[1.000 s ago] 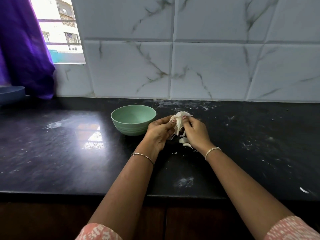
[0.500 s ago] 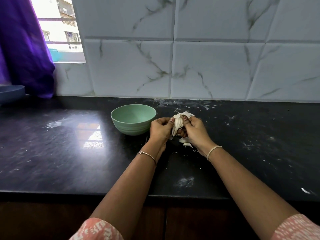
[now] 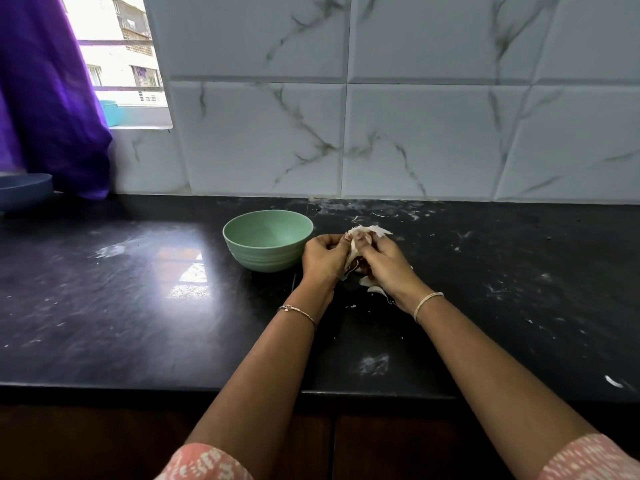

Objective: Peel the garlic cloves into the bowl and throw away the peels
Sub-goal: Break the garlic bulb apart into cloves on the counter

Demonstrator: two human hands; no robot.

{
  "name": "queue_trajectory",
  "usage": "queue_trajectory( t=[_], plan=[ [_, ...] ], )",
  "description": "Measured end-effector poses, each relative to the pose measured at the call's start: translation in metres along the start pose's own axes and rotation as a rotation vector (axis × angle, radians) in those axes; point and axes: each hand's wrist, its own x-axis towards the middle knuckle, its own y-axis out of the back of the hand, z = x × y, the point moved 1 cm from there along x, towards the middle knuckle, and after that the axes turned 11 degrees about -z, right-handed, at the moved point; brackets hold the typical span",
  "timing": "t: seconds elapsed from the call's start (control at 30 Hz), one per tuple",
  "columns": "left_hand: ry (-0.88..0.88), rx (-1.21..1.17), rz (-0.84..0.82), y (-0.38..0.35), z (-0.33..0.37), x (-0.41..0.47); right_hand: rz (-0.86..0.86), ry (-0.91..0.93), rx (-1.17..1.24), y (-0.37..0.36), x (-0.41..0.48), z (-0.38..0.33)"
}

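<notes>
Both hands meet just to the right of the pale green round bowl [image 3: 263, 260], which stands on the glossy black stone counter [image 3: 138, 306] and looks empty. The left hand [image 3: 323, 259] and the right hand [image 3: 388, 268] are each curled round a white, papery-skinned garlic bulb [image 3: 370, 231], fingertips pinching its loose skin. A few white peel scraps [image 3: 375, 289] lie under the right hand. The view is too small to tell whether any of them is a clove. The step in hand seems to be breaking the bulb apart and stripping its outer skin, so the task looks barely begun. The next move calls for a firm twist to free one clove, then a nail under its skin, and the bare clove dropped into the bowl on the left.
</notes>
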Motion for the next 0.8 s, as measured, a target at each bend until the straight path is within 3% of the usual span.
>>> queue_trajectory(
  t=[0.3, 0.43, 0.63, 0.8],
  plan=[
    [0.008, 0.087, -0.034, -0.001, -0.001, -0.001, 0.159, 0.036, -0.112, 0.010, -0.001, -0.006],
    [0.036, 0.065, 0.044, 0.006, -0.001, 0.004, 0.196, -0.018, -0.039, 0.015, -0.002, -0.007],
    [0.045, 0.246, 0.160, 0.020, -0.001, 0.005, 0.123, -0.021, 0.067, 0.017, -0.006, -0.009],
    [0.072, 0.415, 0.093, 0.019, 0.003, -0.003, 0.078, -0.006, 0.144, 0.015, -0.011, -0.013]
  ],
)
